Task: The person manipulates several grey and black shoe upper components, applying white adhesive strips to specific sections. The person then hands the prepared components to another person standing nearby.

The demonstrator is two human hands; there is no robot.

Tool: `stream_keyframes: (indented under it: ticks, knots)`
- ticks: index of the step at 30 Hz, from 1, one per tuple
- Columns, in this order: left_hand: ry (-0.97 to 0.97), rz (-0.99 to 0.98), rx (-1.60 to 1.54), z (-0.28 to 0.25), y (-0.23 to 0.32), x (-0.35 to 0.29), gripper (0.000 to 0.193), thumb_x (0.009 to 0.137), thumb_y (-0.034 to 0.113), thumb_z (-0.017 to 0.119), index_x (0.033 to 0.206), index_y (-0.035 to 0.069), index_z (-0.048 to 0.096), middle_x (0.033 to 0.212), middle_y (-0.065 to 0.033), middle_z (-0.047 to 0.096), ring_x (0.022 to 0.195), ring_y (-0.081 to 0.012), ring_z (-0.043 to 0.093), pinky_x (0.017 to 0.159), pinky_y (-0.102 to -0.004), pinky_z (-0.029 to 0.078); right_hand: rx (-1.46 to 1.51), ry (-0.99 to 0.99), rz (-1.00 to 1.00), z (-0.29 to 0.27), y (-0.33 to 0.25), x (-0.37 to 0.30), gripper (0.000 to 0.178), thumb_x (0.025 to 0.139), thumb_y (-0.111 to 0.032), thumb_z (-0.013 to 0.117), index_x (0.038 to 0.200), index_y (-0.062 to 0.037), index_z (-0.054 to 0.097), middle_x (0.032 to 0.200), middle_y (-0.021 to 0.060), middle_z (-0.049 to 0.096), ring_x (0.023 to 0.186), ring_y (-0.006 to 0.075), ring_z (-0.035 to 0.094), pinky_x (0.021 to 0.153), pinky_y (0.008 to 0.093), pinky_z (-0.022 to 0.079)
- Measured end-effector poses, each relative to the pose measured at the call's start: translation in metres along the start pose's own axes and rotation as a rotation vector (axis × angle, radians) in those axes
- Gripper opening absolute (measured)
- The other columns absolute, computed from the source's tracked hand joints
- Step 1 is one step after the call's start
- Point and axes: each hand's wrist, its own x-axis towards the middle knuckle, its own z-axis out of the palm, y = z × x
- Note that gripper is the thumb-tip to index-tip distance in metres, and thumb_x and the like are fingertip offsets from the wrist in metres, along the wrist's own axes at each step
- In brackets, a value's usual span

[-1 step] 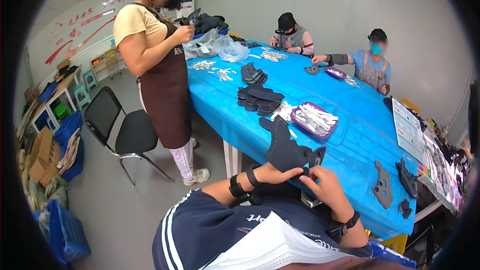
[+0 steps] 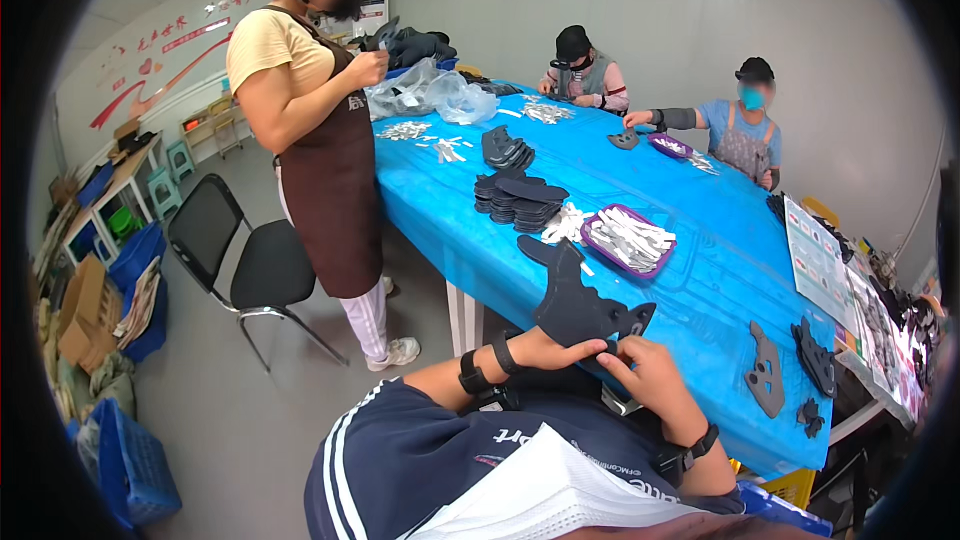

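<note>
Left hand is gripping the dark cut-out low on its near edge, thumb lying along the face and pointing right. Reads as the anchor side: it's keeping the flat part from twisting.

Right hand is narrow, thumb and fingertips pinching the same part's lower right edge, close to the left thumb. Can't tell if a small bit is sitting in that pinch too; fingertips are covering it.

The cut-out is being held up off the blue-covered surface, just over its near edge, tilted with the broad face toward the wearer. Probably for a clear view of the edge between both thumbs.

White strips are lying heaped in a purple tray just beyond the part, more spilling out on its left. Likely parked there for easy reach, with the tray stopping them from scattering. Dark flat stack is standing behind the loose ones, layers lying flat, presumably for stability.

Off to the right, a grey cut-out is lying alone, with a dark pile just beside it, well apart from the strips, maybe to avoid mixing.
</note>
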Motion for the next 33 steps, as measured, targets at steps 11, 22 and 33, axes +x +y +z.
stream_keyframes:
  ticks: [11,22,33]
  knots:
    - [-0.290,0.001,-0.061,0.009,0.003,-0.012,0.025,0.092,0.025,0.058,0.088,0.001,0.059,0.087,-0.0126,0.057,0.079,-0.0244,0.054,0.073,-0.0364,0.043,-0.165,-0.236,-0.213,-0.001,-0.001,-0.014,0.031,0.089,-0.031,0.059,0.075,-0.0034,0.062,0.069,0.0142,0.063,0.063,0.0343,0.060,0.058,0.0417,0.047]
    - [-0.494,-0.158,-0.537,0.043,0.004,-0.038,0.029,0.095,0.026,0.053,0.103,-0.002,0.057,0.098,-0.0109,0.058,0.089,-0.0186,0.053,0.080,-0.0328,0.046,0.814,-0.280,0.448,0.048,0.028,-0.087,0.040,0.095,-0.025,0.056,0.060,-0.0044,0.054,0.050,-0.0021,0.048,0.046,0.0042,0.041,0.044,0.0225,0.030]
    - [-0.541,-0.193,-0.503,0.057,-0.013,-0.026,0.035,0.097,0.029,0.049,0.108,-0.003,0.057,0.103,-0.0116,0.060,0.094,-0.0194,0.055,0.085,-0.0334,0.046,0.876,-0.231,0.420,0.052,0.051,-0.087,0.042,0.096,-0.033,0.052,0.064,-0.0058,0.057,0.051,-0.0024,0.047,0.047,0.0045,0.041,0.046,0.0214,0.031]
